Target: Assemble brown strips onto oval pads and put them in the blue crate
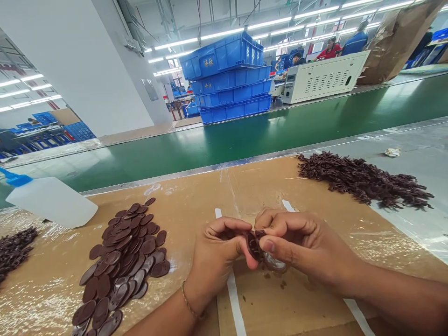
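My left hand [213,254] and my right hand [297,245] meet over the cardboard-covered bench [196,210], both with fingers curled. Together they pinch a small dark brown oval piece [252,244] between thumbs and fingertips. Something small and clear shows just under it by my right thumb. A pile of brown oval discs [122,261] lies to the left of my left hand. A heap of thin dark brown strips [364,179] lies at the right, beyond my right hand.
A white squeeze bottle with a blue tip [49,200] lies at the far left. A green conveyor belt [245,135] runs behind the bench, with stacked blue crates [229,77] and a white machine box [324,77] beyond. People work in the background.
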The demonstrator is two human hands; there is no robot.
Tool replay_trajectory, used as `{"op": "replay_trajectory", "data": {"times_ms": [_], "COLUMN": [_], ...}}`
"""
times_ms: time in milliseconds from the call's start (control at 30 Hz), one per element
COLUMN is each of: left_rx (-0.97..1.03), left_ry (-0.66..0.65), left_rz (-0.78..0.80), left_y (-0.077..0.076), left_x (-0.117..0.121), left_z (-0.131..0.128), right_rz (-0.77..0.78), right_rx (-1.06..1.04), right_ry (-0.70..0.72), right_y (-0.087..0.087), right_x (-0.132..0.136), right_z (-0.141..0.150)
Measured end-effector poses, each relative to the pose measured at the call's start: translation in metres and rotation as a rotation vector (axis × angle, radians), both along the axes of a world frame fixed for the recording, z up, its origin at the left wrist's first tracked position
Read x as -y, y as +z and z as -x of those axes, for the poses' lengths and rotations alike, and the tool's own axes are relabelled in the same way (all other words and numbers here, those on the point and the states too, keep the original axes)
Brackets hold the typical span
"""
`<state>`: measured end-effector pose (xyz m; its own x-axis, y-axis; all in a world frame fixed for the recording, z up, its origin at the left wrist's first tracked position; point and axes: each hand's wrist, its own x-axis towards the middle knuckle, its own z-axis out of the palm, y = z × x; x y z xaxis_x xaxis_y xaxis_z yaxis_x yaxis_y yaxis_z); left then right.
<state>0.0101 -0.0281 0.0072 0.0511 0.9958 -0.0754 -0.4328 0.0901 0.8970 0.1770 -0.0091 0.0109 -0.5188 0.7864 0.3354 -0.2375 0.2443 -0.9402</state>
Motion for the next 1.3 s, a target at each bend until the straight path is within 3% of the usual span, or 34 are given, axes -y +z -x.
{"op": "replay_trajectory", "data": {"times_ms": [1300], "left_rx": [-0.064], "left_ry": [0.027], "left_rz": [-0.012], "left_y": [-0.0076], "left_x": [-0.0009], "left_z": [0.0056], "right_rz": [-0.011], "right_rx": [-0.015], "right_ry": [0.003], "right_y": [0.0002], "right_x": [0.0016], "right_z": [-0.0007]}}
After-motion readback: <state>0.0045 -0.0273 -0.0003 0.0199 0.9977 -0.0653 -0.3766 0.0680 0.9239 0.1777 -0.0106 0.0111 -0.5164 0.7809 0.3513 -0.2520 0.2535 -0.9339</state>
